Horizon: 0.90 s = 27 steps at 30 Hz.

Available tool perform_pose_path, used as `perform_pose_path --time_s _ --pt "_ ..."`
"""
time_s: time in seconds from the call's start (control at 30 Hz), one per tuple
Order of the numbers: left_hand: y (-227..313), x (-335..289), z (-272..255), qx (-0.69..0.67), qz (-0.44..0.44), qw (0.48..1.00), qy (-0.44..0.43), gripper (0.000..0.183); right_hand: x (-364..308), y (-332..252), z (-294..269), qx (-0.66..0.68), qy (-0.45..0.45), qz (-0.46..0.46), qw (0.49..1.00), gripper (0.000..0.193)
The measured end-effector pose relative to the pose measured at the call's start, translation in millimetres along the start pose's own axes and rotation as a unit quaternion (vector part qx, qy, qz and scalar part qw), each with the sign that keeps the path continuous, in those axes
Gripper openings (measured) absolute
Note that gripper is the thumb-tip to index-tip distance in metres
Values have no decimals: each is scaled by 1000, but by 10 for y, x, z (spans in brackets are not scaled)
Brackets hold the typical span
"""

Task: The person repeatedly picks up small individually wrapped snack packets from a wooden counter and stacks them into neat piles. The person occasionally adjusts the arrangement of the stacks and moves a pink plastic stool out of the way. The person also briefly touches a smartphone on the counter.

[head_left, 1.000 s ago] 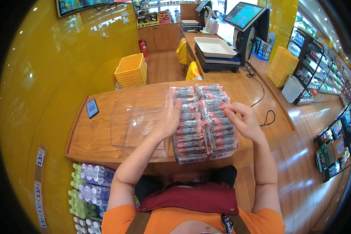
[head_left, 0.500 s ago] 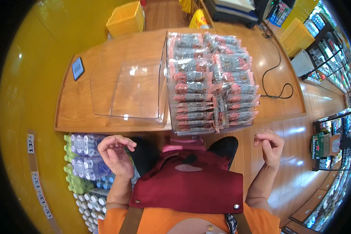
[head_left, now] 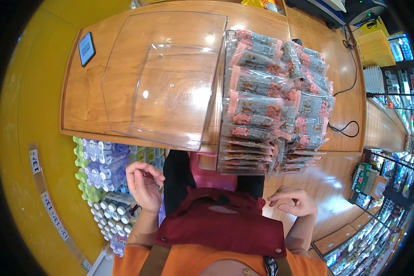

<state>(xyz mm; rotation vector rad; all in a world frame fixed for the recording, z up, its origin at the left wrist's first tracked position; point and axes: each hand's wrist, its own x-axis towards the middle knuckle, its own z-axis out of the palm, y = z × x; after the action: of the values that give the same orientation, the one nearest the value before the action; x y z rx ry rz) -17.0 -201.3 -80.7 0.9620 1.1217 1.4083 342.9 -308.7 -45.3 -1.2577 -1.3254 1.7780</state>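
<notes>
Above my lap, both hands hang in the air with fingers loosely bent and nothing visible in them. My left hand (head_left: 145, 187) is just below the table's front edge, beside shrink-wrapped bottles. My right hand (head_left: 295, 202) hovers below the front end of a clear plastic bin, thumb apart from the fingers, touching nothing. Rows of pink-and-grey snack packets (head_left: 257, 83) fill the bin (head_left: 222, 133), which pokes past the table's front edge. Left of it, a large transparent lid (head_left: 119, 112) lies on the wooden table (head_left: 89, 108).
A flat phone-like panel (head_left: 86, 48) lies at the table's left. Black cable (head_left: 349, 131) loops along the right. Purple-wrapped bottles (head_left: 103, 177) stand below left; a pink stool (head_left: 209, 178) is between my legs. Yellow baskets (head_left: 375, 49) and stocked shelves (head_left: 354, 253) line the right.
My right hand has come inward and lower, toward my lap. My left hand stays raised with bent fingers. The view has shifted, bringing the table and packets closer.
</notes>
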Motion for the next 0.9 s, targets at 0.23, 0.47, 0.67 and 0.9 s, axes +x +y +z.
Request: perform_pose_path --time_s 0.23,0.47,0.67,0.9 --pt "-140 -604 -212 36 -106 992 61 30 -122 203 129 -58 12 78 995 30" --pt "-730 -1923 -166 121 -232 954 144 13 -378 864 -50 -231 21 174 957 26" --pt "-1192 -2423 -804 168 -314 925 136 9 -474 1148 193 -262 59 229 935 24" --pt "-1998 -3301 -2236 268 -438 846 144 19 297 2624 737 -240 -56 292 924 28"
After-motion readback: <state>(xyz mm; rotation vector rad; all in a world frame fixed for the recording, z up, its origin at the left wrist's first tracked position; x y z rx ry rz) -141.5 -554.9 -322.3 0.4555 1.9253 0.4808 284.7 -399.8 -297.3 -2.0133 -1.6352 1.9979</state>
